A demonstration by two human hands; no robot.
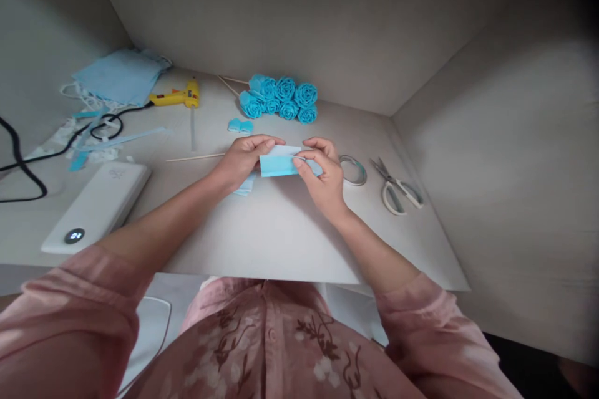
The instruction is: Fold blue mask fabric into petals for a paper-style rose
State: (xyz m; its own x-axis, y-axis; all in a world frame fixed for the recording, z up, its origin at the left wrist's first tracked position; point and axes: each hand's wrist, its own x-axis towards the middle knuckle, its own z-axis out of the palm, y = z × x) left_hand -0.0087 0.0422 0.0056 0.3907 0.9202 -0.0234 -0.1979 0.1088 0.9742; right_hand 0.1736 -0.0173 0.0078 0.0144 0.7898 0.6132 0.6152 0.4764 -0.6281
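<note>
Between my two hands is a folded piece of blue-and-white mask fabric (277, 166), held just above the table. My left hand (244, 159) pinches its left end, thumb on top. At the right end, my right hand (322, 174) grips it between thumb and fingers. Beneath my left hand lie some light blue fabric pieces (245, 186), partly hidden. A thin wooden stick (194, 157) lies on the table, its right end hidden behind my left hand. Just beyond my hands sits a small blue fabric piece with a scalloped edge (240, 126).
Blue fabric roses (281, 98) on sticks lie at the back. A yellow glue gun (175, 97), a stack of face masks (119, 75), scraps (100, 149) and a white power bank (96, 206) are at left. A tape roll (353, 171) and scissors (397, 188) lie right.
</note>
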